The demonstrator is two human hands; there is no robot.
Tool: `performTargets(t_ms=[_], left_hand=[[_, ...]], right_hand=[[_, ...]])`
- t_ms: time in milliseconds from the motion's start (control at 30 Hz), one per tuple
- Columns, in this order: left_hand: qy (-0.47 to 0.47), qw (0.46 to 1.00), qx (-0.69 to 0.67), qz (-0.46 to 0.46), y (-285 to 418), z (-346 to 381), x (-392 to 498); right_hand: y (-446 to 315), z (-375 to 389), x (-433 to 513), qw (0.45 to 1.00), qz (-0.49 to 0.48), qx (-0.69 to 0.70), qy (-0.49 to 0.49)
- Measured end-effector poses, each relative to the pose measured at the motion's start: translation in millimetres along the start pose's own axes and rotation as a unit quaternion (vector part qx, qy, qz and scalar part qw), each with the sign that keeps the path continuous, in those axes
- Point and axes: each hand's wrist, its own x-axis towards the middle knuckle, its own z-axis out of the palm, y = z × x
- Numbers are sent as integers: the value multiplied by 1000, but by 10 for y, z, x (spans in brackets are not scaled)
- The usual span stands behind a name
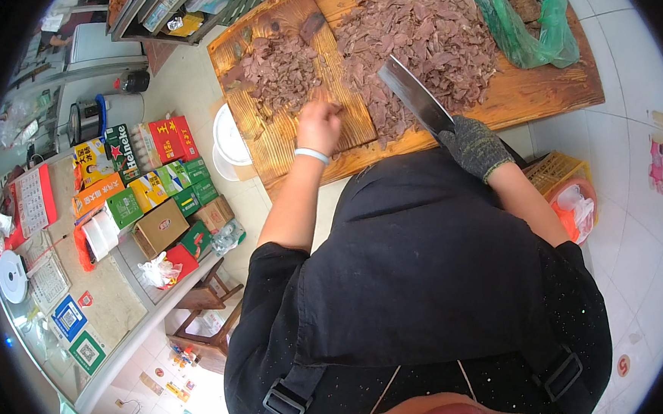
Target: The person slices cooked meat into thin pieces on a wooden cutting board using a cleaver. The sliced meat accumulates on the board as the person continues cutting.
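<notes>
My bare left hand [319, 125], with a pale band at the wrist, is over the near right part of a wooden cutting board [349, 127]; its fingers are curled and slightly blurred. Close beyond it lies a small heap of sliced cooked meat [280, 68]. In a dark knitted glove, my right hand [473, 144] grips a cleaver [412, 91], whose broad blade slants up and left over the near edge of a large pile of sliced meat [418, 36]. A green plastic bag [552, 42] with large brown meat chunks [524, 1] lies at the table's far right.
The board rests on a wooden table [552, 94]. White round lids or tubs [230, 136] are beside its left edge. Farther left, a counter [114, 283] holds drink cartons [156, 186]. A yellow plastic crate [554, 173] and a pink bin [584, 197] stand low at right.
</notes>
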Motion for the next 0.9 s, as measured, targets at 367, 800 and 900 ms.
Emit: performTargets(t_ms=[367, 800, 900], left_hand=[[47, 915, -361, -174, 185, 52, 746], [-82, 978, 192, 3, -214, 237, -46], [-162, 976, 109, 94, -64, 208, -162]], right_hand=[[213, -286, 84, 999, 3, 21, 31], [339, -342, 63, 999, 19, 6, 37], [276, -370, 44, 999, -9, 19, 47]])
